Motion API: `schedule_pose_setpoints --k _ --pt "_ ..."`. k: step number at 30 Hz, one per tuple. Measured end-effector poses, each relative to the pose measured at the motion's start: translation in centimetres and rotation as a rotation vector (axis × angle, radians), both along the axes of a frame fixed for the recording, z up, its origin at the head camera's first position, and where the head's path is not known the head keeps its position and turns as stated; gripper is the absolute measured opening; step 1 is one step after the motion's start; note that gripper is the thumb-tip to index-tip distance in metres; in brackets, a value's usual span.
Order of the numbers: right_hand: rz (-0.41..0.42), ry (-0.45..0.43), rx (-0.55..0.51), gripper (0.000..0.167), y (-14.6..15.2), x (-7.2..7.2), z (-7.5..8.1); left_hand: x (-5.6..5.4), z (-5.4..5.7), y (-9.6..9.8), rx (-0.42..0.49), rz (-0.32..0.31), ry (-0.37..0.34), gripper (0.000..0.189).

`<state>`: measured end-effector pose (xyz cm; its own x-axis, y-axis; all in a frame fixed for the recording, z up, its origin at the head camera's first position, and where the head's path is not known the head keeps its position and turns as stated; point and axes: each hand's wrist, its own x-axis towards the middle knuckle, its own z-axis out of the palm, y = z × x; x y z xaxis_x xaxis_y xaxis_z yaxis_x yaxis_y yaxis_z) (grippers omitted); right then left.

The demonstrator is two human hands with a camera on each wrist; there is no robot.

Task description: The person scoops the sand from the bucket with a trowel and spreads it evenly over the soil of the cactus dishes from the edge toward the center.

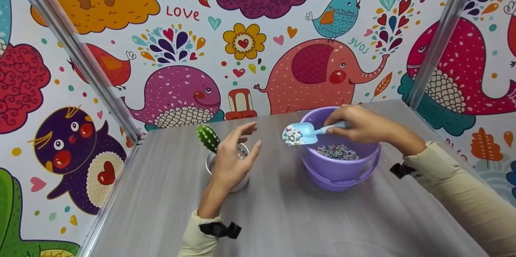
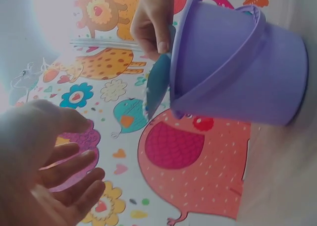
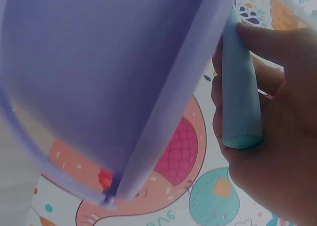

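Observation:
My right hand (image 1: 358, 125) grips the handle of a light blue toy shovel (image 1: 309, 131) above the rim of a purple bucket (image 1: 338, 168). Small multicoloured pebbles (image 1: 293, 135) fill the scoop, which juts out past the bucket's left side. More such pebbles (image 1: 336, 152) lie inside the bucket. My left hand (image 1: 231, 162) is raised beside a small green cactus (image 1: 208, 138) in a white pot (image 1: 210, 164), partly covering the pot; its fingers are spread and hold nothing. In the right wrist view the curled fingers wrap round the shovel handle (image 3: 241, 92).
The bucket's carrying handle (image 2: 223, 62) hangs down along its side. Pot and bucket stand on a grey wood-grain table (image 1: 274, 208). Close behind the table rises a wall (image 1: 262, 75) with cartoon animals, and metal corner posts (image 1: 437, 35) edge the side walls.

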<state>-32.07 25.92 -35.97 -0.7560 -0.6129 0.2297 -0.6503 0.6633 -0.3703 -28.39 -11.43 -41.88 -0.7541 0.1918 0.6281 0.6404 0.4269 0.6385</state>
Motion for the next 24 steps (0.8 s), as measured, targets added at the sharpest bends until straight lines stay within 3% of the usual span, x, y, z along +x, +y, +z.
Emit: schedule_pose_setpoints --k 9,13,16,24 --pt "0.018 -0.006 0.017 0.018 -2.6 -0.5 -0.1 0.2 0.2 -5.1 0.091 0.097 0.114 0.038" --pt "0.035 -0.008 0.022 0.018 -3.8 -0.8 -0.3 0.1 0.2 -6.8 0.134 0.159 0.185 0.037" --pt "0.055 -0.016 0.020 0.016 -4.6 -0.9 -0.4 -0.1 0.1 -8.0 0.159 0.210 0.200 0.038" --pt "0.065 0.006 0.030 0.014 -6.4 -1.1 -0.7 -0.5 -1.3 -10.2 0.146 0.349 0.077 0.060"
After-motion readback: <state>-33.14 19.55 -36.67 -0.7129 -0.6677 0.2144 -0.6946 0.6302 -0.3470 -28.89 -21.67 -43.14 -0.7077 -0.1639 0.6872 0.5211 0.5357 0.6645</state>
